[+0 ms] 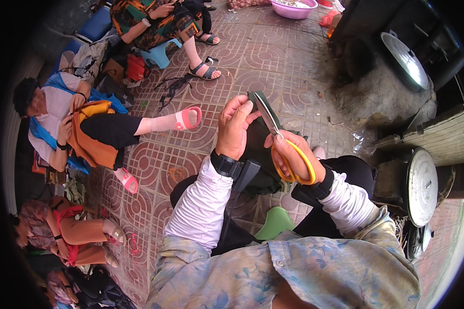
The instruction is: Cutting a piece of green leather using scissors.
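The left hand (234, 126) pinches the dark cloth (256, 147), likely light and limp and best held near its edge, beside the stiff-looking scissors (267, 116), which the right hand (296, 153) grips by their yellow loops (306, 181)

Premises: an informal paved yard or courtyard, with a cooking area along the right side. Basis for finding: the ground is patterned red and grey paving (265, 54) of the footpath kind. At upper right stands a rough, earthen-looking stove (368, 100), darkened in places, with a shiny metal lid (404, 59) at its top; a second round lid (423, 188) lies nearer. A purple basin (296, 11) rests on the ground at the far end. Seating is low and portable, including a blue plastic stool (158, 55). Several seated people (53, 100) occupy the left side (footwear noted: sandals (206, 71) and slippers (193, 117)). Roofing could not be determined.
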